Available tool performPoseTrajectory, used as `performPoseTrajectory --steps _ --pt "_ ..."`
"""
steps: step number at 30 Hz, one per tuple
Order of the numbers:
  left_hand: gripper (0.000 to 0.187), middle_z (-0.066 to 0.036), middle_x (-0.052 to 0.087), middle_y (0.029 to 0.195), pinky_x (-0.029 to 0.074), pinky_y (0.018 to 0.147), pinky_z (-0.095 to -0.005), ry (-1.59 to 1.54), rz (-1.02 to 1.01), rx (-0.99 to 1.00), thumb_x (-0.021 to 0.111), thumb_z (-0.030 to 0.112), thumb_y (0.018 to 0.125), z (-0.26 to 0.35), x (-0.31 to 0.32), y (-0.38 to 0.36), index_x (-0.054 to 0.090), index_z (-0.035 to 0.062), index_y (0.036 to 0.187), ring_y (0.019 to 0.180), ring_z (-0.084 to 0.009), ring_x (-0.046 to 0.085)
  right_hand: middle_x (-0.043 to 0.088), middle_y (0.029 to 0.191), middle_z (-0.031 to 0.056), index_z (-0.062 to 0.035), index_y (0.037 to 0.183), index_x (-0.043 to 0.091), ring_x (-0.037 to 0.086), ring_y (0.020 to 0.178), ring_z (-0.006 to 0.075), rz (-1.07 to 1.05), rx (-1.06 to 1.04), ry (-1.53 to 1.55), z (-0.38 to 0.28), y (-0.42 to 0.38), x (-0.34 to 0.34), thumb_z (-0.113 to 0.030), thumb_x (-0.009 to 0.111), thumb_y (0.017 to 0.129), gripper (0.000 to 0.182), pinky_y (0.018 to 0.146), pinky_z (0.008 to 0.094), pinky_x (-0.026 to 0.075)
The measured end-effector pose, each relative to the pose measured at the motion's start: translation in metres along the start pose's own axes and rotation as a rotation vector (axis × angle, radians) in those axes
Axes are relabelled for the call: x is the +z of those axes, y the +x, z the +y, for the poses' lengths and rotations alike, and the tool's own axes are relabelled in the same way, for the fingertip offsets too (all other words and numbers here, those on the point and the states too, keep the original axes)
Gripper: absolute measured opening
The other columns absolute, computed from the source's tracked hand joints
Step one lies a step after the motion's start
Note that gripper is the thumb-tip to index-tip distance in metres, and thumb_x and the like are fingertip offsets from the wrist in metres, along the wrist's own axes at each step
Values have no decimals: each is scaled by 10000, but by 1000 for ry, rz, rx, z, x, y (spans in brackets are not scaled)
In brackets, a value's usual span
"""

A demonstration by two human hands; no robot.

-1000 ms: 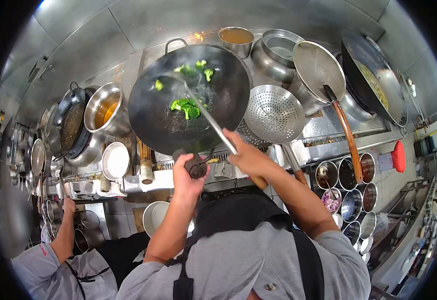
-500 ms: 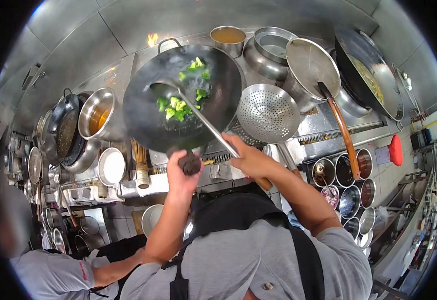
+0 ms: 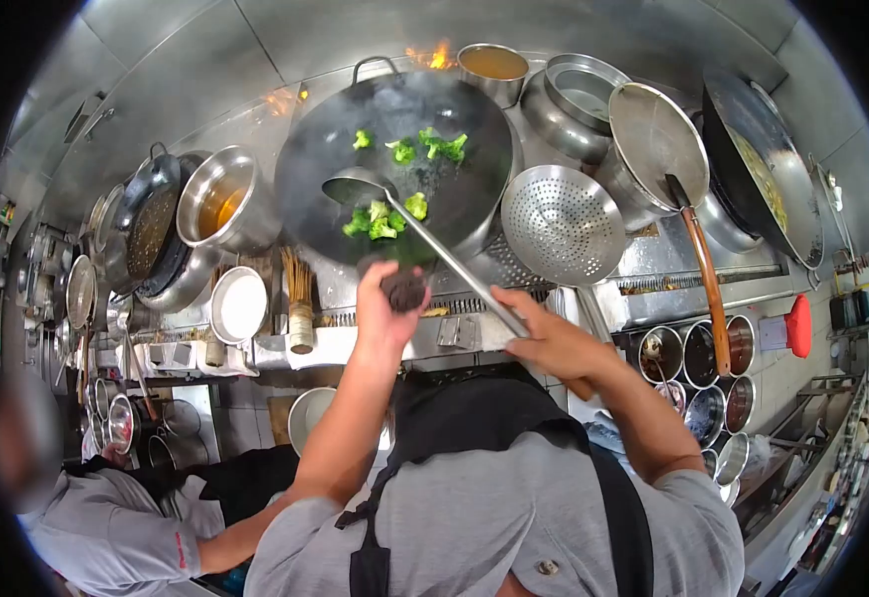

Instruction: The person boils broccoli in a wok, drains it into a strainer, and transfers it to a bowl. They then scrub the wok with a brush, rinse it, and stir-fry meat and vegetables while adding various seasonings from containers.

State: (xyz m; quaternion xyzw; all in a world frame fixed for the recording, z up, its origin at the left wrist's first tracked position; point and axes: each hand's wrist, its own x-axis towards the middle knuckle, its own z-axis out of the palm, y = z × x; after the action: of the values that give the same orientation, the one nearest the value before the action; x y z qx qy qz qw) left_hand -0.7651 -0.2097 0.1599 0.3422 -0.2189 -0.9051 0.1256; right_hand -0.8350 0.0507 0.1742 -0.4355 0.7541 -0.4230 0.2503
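Note:
A large dark wok (image 3: 305,149) steams over the stove, with bright green broccoli (image 3: 383,221) in several pieces inside. My left hand (image 3: 386,303) is wrapped round a dark cloth (image 3: 403,291) at the wok's near edge. In my right hand (image 3: 554,341) is the long handle of a metal ladle (image 3: 357,186), whose wooden end sticks out below the palm. The ladle's bowl is inside the wok, just above the nearer broccoli pieces. Other pieces lie farther back in the wok.
Flames (image 3: 440,57) show behind the wok. Right of it are a perforated strainer (image 3: 564,224), a mesh sieve (image 3: 658,144) and another wok (image 3: 802,224). A pot with amber liquid (image 3: 217,207) and a white-filled bowl (image 3: 239,303) stand left. A co-worker (image 3: 106,527) is at the lower left.
The broccoli has spread apart, with some pieces now farther back and right. The ladle bowl sits lower relative to the wok. The whole view has shifted slightly, and the flames look larger.

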Motion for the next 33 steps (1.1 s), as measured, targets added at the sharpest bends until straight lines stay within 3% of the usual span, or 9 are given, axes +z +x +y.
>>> performPoseTrajectory --steps 3,5,10,13,14,15,23,26,33 --pt "162 -112 649 929 534 770 -439 26 -72 -3 663 213 852 3 -6 34 563 128 947 859 -255 633 560 977 55 -153 1563 258 527 605 121 -123 535 471 -64 -17 -47 -25 605 902 758 541 293 455" --pt "167 -108 647 984 527 758 -442 -54 -18 -29 662 205 844 -6 -17 -4 580 130 968 890 -244 625 528 928 29 -163 1563 275 468 579 68 -23 499 407 -77 -27 -57 -36 606 909 744 499 232 392" --pt "142 -58 680 925 505 758 -422 -45 -2 -81 660 174 807 -7 -2 -52 638 121 936 866 -225 627 542 1367 294 -166 1564 240 600 1182 436 140 415 -48 -86 -46 -72 -96 617 899 767 1015 435 448" --pt "157 -112 657 926 525 721 -426 -27 12 -41 630 223 840 4 15 -17 591 105 936 831 -270 624 603 1242 319 -184 1561 243 625 1130 440 -21 630 -117 -127 -34 -90 -132 611 910 750 972 450 472" --pt "146 -112 653 912 525 725 -426 -24 -20 -64 638 214 836 6 21 -23 582 104 915 828 -271 622 657 1106 297 -213 1560 243 662 1015 443 84 217 -299 -87 -49 -85 -161 597 925 729 889 464 505" --pt "140 -112 648 897 525 728 -425 -17 -33 -97 646 205 833 9 28 -30 572 104 893 824 -272 620 658 1112 289 -234 1559 242 657 1009 450 -57 448 -197 -112 -46 -96 -163 583 936 714 901 474 504" --pt "137 -68 649 868 533 751 -420 19 15 -131 651 224 835 26 36 -42 603 112 896 827 -254 624 664 1092 281 -243 1564 211 622 1076 463 -374 446 -288 -123 -33 -112 -203 554 948 707 951 508 468" --pt "139 -75 649 880 539 738 -426 -19 -131 -100 660 219 830 12 1 33 601 111 895 836 -255 625 659 1088 294 -227 1562 212 623 1060 468 -317 472 -421 -107 -1 -97 -189 528 943 696 942 525 466" --pt "261 -82 621 1013 523 699 -458 48 -95 -107 653 187 787 -31 -40 -71 588 159 1039 906 -241 624 670 1023 291 -202 1562 217 632 983 485 -69 315 -518 -71 26 -77 -167 560 923 727 906 531 482"
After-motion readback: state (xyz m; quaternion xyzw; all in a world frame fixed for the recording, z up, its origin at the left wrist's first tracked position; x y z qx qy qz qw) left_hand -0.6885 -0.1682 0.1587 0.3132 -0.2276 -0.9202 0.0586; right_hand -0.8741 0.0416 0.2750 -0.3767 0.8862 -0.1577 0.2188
